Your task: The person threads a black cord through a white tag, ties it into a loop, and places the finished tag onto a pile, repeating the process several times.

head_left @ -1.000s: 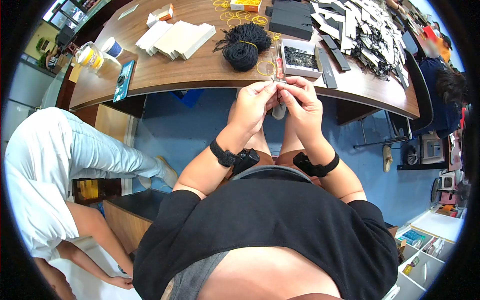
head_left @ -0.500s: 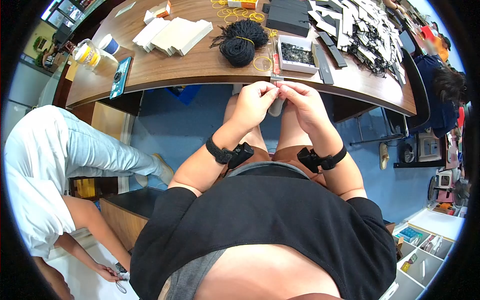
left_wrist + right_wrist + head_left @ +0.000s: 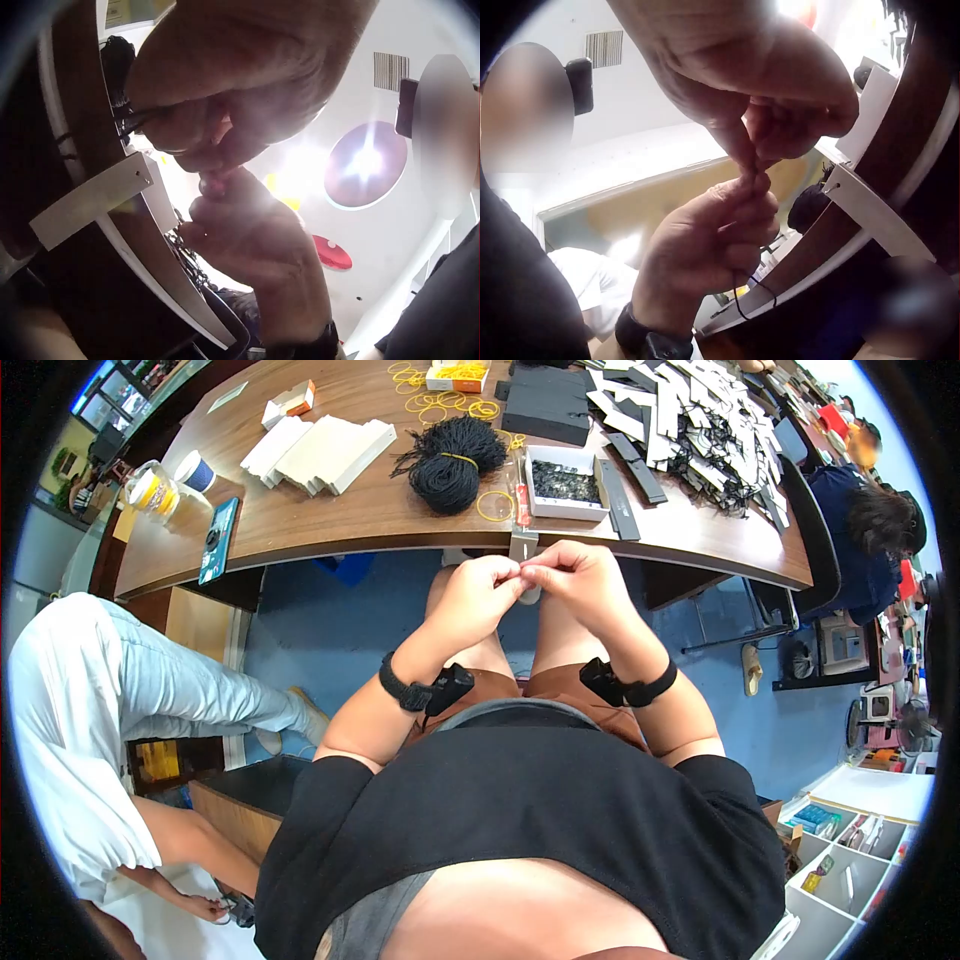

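Note:
My left hand (image 3: 470, 600) and right hand (image 3: 578, 585) meet fingertip to fingertip just off the table's front edge. Both pinch a thin black cord (image 3: 736, 300), mostly hidden by the fingers. One loose stretch loops below the left hand in the right wrist view; in the left wrist view a dark strand (image 3: 139, 114) runs out from that hand. Close by, a flat pale strip (image 3: 94, 201) with a small hole near its end juts from the table edge. Behind the hands lies a black cord bundle (image 3: 445, 480) tied with a yellow band.
On the table (image 3: 370, 540) are a white box (image 3: 570, 510) of small black pieces, a black box (image 3: 545, 410), white card stacks (image 3: 335, 455), a heap of tags (image 3: 690, 420), yellow bands (image 3: 495, 506), a phone (image 3: 218, 540) and a jug (image 3: 160, 495). Someone in pale jeans (image 3: 190, 670) sits at left.
The head view has shifted, so the table sits further left and lower. My fingers, more spread a second ago, now meet in a close pinch. The seated person's hand at left has moved.

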Demonstrator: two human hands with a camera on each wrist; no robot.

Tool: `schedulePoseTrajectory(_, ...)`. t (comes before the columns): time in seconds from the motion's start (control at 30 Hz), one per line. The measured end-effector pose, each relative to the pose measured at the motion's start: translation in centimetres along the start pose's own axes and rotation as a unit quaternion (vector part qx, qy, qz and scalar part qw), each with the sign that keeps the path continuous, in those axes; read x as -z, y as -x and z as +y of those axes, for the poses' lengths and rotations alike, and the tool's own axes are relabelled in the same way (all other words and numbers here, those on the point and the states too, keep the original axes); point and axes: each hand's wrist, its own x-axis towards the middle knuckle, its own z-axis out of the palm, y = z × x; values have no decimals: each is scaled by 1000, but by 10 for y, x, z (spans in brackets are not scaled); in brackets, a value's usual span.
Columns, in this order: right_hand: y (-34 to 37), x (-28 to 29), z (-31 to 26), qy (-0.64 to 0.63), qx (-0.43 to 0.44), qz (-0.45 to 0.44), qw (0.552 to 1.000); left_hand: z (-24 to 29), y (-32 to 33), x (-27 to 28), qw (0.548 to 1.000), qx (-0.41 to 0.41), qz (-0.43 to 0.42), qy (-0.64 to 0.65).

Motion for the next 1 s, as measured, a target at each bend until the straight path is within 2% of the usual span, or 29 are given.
schedulePoseTrajectory(0.03, 3, -1, -3, 81, 21, 16, 996, 4, 1, 0, 999, 0, 1, -32)
schedulePoseTrajectory(0.07, 3, -3, 4, 47, 28, 35, 998, 9, 4, 0, 999, -7, 2, -45)
schedulePoseTrajectory(0.1, 5, -4, 1, 31, 42, 46, 998, 6, 4, -4, 1000, -1, 18, 22)
schedulePoseTrajectory(0.17, 3, -2, 6, -140, -44, 37, 988, -7, 2, -10, 987, 11, 51, 153)
schedulePoseTrajectory(0.2, 2, -3, 8, -176, -46, 38, 983, -10, 0, -11, 979, 14, 53, 196)
schedulePoseTrajectory(0.27, 1, -6, 10, -247, -51, 37, 967, -9, -1, -9, 979, -4, 62, 192)
schedulePoseTrajectory(0.37, -19, 4, 5, -133, -33, 31, 990, -11, -5, -7, 975, -33, 91, 201)
schedulePoseTrajectory(0.4, -30, 14, -10, 96, 61, 107, 988, -12, -8, -6, 972, -44, 103, 206)
schedulePoseTrajectory(0.43, -47, 23, 0, 191, 238, 209, 929, -13, -10, -2, 966, -28, 98, 238)
schedulePoseTrajectory(0.47, -59, 35, -11, 261, 244, 196, 913, -13, -11, 3, 963, 7, 98, 249)
schedulePoseTrajectory(0.5, -74, 48, -3, 356, 249, 197, 879, -13, -11, 6, 960, 43, 99, 260)
schedulePoseTrajectory(0.57, -87, 60, -9, 458, 192, 116, 860, -14, -14, 3, 949, 7, 133, 285)
schedulePoseTrajectory(0.67, -103, 63, 4, 549, 109, 31, 828, -17, -15, -1, 941, -20, 152, 301)
schedulePoseTrajectory(0.77, -111, 55, 15, 517, 69, 46, 852, -16, -16, 0, 935, -22, 149, 320)
schedulePoseTrajectory(0.9, -100, 47, 13, 447, 122, 137, 876, -11, -10, 4, 925, 17, 111, 364)
schedulePoseTrajectory(1.0, -94, 42, 12, 482, 98, 156, 856, -10, -11, -2, 928, 16, 150, 341)
